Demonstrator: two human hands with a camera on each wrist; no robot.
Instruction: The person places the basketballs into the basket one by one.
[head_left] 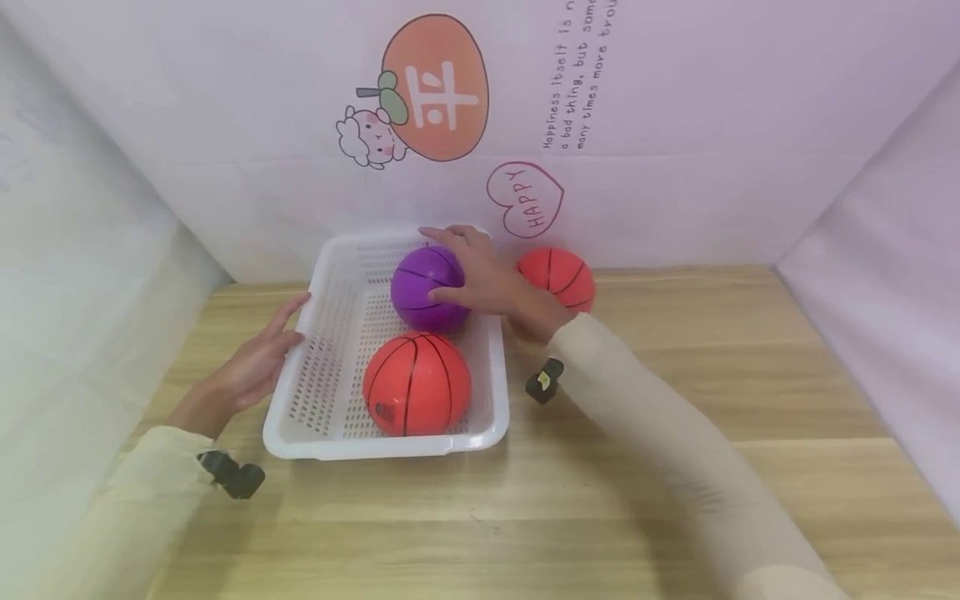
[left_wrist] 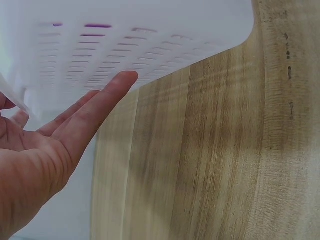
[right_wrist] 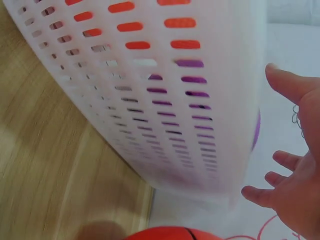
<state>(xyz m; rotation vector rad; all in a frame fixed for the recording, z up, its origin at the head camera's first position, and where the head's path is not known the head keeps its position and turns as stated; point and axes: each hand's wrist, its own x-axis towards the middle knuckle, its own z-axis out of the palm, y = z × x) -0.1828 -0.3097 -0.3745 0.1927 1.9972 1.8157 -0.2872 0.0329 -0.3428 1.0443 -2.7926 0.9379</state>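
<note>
Walls of the white basket contain the near red ball; left hand, fingers extended, lies along its left side, apparently steadying; right hand, fingers spread, overhangs the contained purple ball, contact unconfirmed; far red ball outside, right.

Both hands apart, loosely outstretched

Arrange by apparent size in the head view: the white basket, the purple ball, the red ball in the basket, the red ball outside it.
1. White basket
2. Red ball in the basket
Unranked below these: purple ball and red ball outside; they look alike and both are partly covered.
</note>
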